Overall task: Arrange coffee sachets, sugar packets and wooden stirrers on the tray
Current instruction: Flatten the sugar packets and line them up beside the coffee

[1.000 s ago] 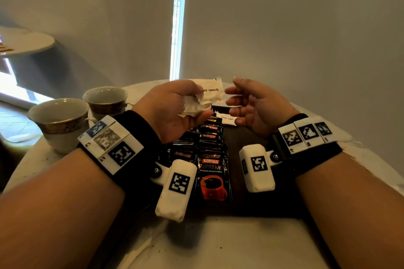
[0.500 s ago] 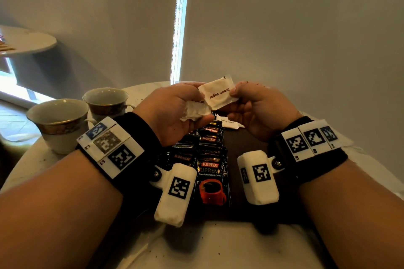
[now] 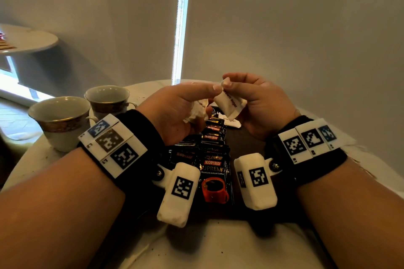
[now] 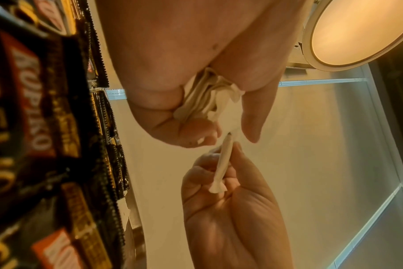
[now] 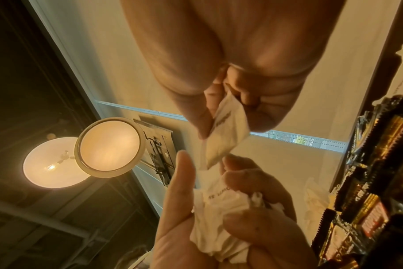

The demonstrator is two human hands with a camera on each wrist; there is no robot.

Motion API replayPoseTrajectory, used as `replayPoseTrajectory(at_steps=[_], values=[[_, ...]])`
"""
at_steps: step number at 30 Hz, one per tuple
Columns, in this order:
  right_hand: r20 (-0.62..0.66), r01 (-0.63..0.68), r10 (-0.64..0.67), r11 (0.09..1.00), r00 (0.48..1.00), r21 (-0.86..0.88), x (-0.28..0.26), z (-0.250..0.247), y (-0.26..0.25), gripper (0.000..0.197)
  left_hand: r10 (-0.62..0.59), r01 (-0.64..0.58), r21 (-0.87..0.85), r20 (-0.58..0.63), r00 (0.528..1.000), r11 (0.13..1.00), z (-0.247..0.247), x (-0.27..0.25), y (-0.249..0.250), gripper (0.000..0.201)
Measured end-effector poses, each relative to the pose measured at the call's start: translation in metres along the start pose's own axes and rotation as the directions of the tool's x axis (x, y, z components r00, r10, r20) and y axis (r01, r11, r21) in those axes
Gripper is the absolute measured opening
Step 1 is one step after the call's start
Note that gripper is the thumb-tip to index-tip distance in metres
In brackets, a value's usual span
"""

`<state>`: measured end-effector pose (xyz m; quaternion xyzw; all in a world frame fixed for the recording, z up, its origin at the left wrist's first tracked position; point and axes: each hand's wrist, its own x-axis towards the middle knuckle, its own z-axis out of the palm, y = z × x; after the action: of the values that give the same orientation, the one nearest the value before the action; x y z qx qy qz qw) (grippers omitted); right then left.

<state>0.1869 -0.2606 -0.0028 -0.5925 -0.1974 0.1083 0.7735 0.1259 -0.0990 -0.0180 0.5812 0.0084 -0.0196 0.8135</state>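
the right hand (image 3: 254, 102) pinches one white sugar packet (image 3: 229, 102) by its upper corner between thumb and forefinger, so the packet hangs from the fingertips with its long axis slanting down and toward the person's right. the left hand (image 3: 175, 111) is curled around a crumpled bunch of further sugar packets (image 5: 223, 223) in its palm, its thumb stretched toward the right hand's pinch; in the head view the two hands all but meet over the far end of the dark tray (image 3: 247, 140). seen from the left wrist, the single packet is edge-on and lies just beyond the left fingertips. directly beneath the hands, a column of black coffee sachets (image 3: 215, 168) runs lengthwise down the tray toward the person, and another white packet (image 3: 232, 122) lies flat at the column's far end, right of it. the hanging packet is thus above and slightly right of that spot, nearer the right hand's side, so a short drop downward would likely set it beside the one lying there. two cups (image 3: 83, 113) stand on the table (image 3: 218, 251) to the left. no wooden stirrers can be made out.
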Motion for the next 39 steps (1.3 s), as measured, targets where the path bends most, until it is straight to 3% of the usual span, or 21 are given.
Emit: replayPoseTrajectory(at_steps=[2, 5, 9, 14, 19, 23, 27, 29, 32, 35, 39], values=[[0.019, 0.007, -0.008, 1.0, 1.0, 0.015, -0.001, 0.002, 0.0, 0.018, 0.022, -0.022, -0.004, -0.017, 1.0, 1.0, 0.001, 0.0, 0.0, 0.031], [0.052, 0.0, -0.002, 0.999, 0.999, 0.034, -0.001, 0.002, 0.0, 0.033, 0.044, -0.048, -0.05, -0.071, 0.997, 0.998, 0.003, 0.001, 0.002, 0.027], [0.034, -0.033, 0.035, 0.997, 0.999, -0.068, -0.002, 0.002, 0.003, 0.057, 0.068, -0.078, -0.107, -0.096, 0.993, 0.991, 0.003, 0.001, 0.005, 0.012], [-0.006, -0.02, 0.019, 0.995, 1.0, -0.1, -0.001, 0.0, 0.005, 0.034, 0.065, -0.07, -0.056, -0.085, 0.994, 0.996, 0.003, 0.0, 0.003, 0.032], [0.04, -0.056, 0.06, 0.993, 0.997, -0.105, -0.001, 0.0, 0.005, 0.021, 0.088, -0.093, -0.022, -0.175, 0.981, 0.995, 0.001, 0.002, 0.004, 0.012], [0.046, -0.066, 0.068, 0.997, 0.997, -0.048, 0.001, -0.003, 0.005, 0.017, 0.069, -0.079, -0.053, -0.177, 0.982, 0.995, 0.001, 0.003, 0.003, 0.022], [-0.101, -0.077, 0.089, 0.99, 0.991, 0.117, 0.013, -0.023, -0.001, 0.014, -0.003, -0.033, -0.183, -0.196, 0.981, 0.983, -0.002, 0.005, 0.005, 0.035], [-0.23, -0.098, 0.139, 0.978, 0.963, 0.183, 0.022, -0.039, 0.001, 0.019, -0.019, -0.022, -0.203, -0.199, 0.98, 0.979, -0.005, 0.006, 0.007, 0.035], [-0.383, -0.171, 0.279, 0.941, 0.881, 0.292, 0.029, -0.06, 0.01, 0.017, -0.016, -0.027, -0.211, -0.198, 0.98, 0.977, -0.006, 0.008, 0.006, 0.033], [-0.44, -0.232, 0.367, 0.914, 0.82, 0.331, 0.031, -0.07, 0.016, 0.013, -0.008, -0.033, -0.214, -0.19, 0.982, 0.976, -0.006, 0.008, 0.005, 0.03], [-0.471, -0.342, 0.424, 0.905, 0.773, 0.252, 0.034, -0.081, 0.026, 0.011, 0.01, -0.05, -0.211, -0.188, 0.982, 0.976, -0.005, 0.008, 0.005, 0.025]])
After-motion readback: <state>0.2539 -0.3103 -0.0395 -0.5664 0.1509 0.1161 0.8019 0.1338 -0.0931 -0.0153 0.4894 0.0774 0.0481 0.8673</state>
